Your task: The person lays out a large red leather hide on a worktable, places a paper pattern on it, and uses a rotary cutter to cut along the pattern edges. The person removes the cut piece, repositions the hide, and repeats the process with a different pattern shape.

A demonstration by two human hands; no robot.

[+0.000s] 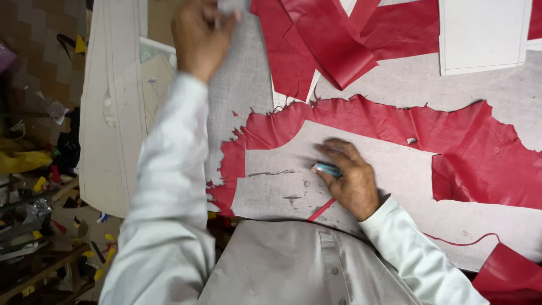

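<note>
The work surface is a grey table covered with cut sheet material.

**Main workpiece.** A large sheet of red leather-like material lies flat across the middle and right of the table. Its surface is glossy and finely creased. Its outer edges are ragged and uneven, with small frayed tabs along the left side. A long strip-shaped area has been cut out of its centre, which exposes the grey table beneath. The cut edges of this opening are straight.

**Right hand.** The right hand rests on the bare table inside the cut-out opening, palm down. The fingers are curled closed around a small light-blue tool. Only a short part of the tool shows, so its type cannot be told. A narrow red offcut strip lies just beside the heel of this hand.

**Left hand.** The left hand is raised at the top left of the view, with the arm in a pale sleeve extended. The hand is blurred. The fingers are closed on a small pale object at the frame edge; the object cannot be identified.

**Surroundings.** More red pieces lie folded over one another at the top centre. White card patterns lie at the top right. A tall white pattern board lies along the left edge of the table. Mixed scraps cover the floor on the left.
</note>
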